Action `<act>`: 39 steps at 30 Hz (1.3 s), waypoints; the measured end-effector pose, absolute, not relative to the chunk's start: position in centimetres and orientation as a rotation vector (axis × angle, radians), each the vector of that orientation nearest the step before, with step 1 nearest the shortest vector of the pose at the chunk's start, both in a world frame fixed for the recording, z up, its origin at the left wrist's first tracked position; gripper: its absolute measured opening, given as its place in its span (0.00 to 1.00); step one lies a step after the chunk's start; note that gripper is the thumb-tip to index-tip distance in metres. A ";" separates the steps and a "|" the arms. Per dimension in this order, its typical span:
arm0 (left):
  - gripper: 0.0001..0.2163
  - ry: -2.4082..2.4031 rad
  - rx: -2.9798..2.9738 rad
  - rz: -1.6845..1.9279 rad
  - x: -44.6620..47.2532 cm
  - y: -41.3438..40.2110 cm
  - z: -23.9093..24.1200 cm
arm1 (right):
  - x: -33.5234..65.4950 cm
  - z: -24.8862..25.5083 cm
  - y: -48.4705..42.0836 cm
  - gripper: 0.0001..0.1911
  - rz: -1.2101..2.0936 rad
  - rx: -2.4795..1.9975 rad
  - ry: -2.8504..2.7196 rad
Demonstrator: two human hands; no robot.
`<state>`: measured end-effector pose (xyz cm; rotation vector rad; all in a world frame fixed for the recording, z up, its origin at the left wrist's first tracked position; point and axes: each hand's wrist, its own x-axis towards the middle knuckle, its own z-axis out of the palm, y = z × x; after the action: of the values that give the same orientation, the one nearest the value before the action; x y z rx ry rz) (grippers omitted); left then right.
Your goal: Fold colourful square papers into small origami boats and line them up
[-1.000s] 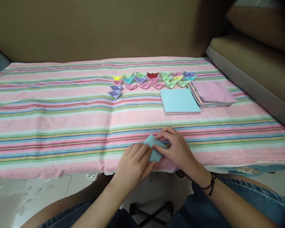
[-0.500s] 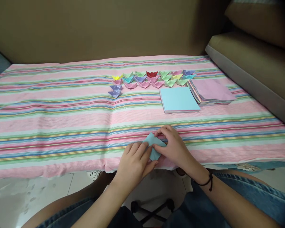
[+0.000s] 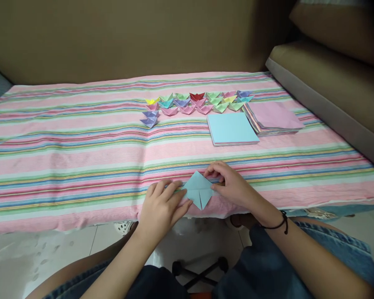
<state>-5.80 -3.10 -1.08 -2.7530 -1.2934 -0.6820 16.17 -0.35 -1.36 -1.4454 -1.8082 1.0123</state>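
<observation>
A folded light-blue origami paper point(image 3: 198, 186) lies near the front edge of the striped cloth, diamond-shaped, with a slit running down its lower half and a crease across it. My left hand point(image 3: 163, 205) pinches its left corner between thumb and fingers. At the opposite corner, my right hand point(image 3: 229, 182) grips the edge with thumb and forefinger, the other fingers curled. Beyond the hands sit a stack of light-blue square paper point(image 3: 233, 128) and, to its right, a fanned stack topped with pink paper point(image 3: 276, 116).
Several small folded paper boats point(image 3: 187, 110) in many colours stand in rows toward the back of the striped cloth point(image 3: 65, 166). A brown backrest point(image 3: 127, 37) rises behind, and brown cushions point(image 3: 330, 83) border the right side.
My hands have moved apart to the paper's two side corners. The paper's whole diamond shape and its lower slit now show, where fingers covered part of it before.
</observation>
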 end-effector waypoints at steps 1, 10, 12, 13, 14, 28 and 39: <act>0.09 -1.299 -2.750 -0.683 -6.0 -3.1 -1.1 | 16.4 -1.3 -0.3 0.18 1.027 -1.435 -1.810; 0.05 -1.509 -2.820 -0.837 -6.3 -2.4 -0.9 | 17.5 -1.0 -0.3 0.15 1.259 -1.211 -1.680; 0.06 -1.605 -2.839 -0.881 -5.9 -2.0 -0.9 | 17.2 -1.0 -0.4 0.14 1.276 -1.221 -1.616; 0.07 -1.649 -2.843 -0.892 -5.7 -1.8 -0.9 | 17.0 -1.0 -0.5 0.14 1.248 -1.246 -1.610; 0.08 -1.693 -2.839 -0.898 -5.4 -1.7 -0.9 | 16.8 -1.0 -0.6 0.14 1.200 -1.274 -1.623; 0.16 -2.164 -3.079 -1.424 -3.0 -1.1 -0.1 | 15.1 -0.3 -1.6 0.13 1.023 -1.198 -1.740; 0.20 -2.329 -2.940 -2.049 -2.2 -1.8 1.3 | 15.0 0.9 -2.0 0.20 1.209 -1.148 -1.522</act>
<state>-2.23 -1.84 1.25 -2.9402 -2.3295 -2.0490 14.96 -2.02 0.91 -1.1479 -1.5223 1.2090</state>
